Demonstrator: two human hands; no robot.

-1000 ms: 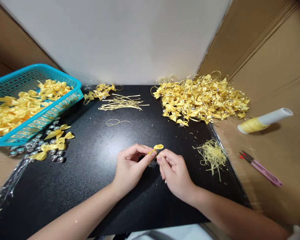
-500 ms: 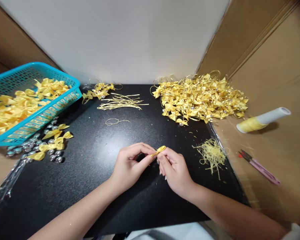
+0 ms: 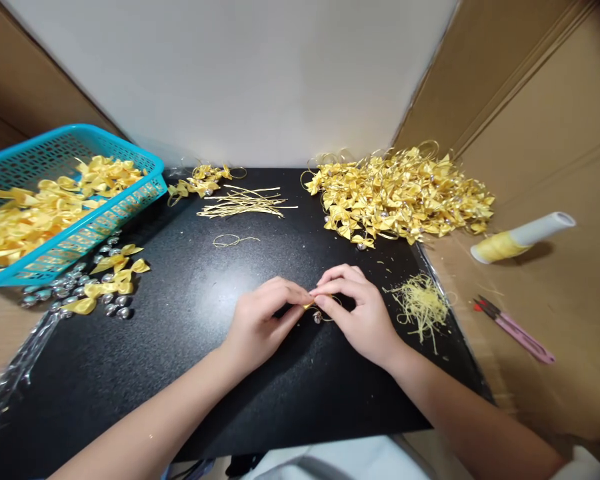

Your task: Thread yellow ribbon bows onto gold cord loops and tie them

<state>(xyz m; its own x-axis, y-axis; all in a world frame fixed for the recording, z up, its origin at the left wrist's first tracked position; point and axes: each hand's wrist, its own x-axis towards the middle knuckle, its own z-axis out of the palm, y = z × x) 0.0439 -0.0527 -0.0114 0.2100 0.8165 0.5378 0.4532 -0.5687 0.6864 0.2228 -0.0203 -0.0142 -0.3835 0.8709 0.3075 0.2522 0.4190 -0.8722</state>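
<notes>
My left hand and my right hand meet fingertip to fingertip over the black tabletop. Between them is a yellow ribbon bow, mostly covered by the fingers. The left thumb and fingers pinch it from the left. My right thumb and fingertips close on its right side. A small silver bell hangs just below the fingertips, and a thin gold cord loops out under the right hand. How cord, bell and bow join is hidden.
A blue basket of yellow bows stands at left, with silver bells beside it. Gold cords lie at the back. A heap of finished-looking bows, thread scraps, pink snips and a thread tube are at right.
My right hand has shifted right and turned, its fingers now arched over the bow. The bow is more covered, while the bell and a loop of cord show more below the fingers.
</notes>
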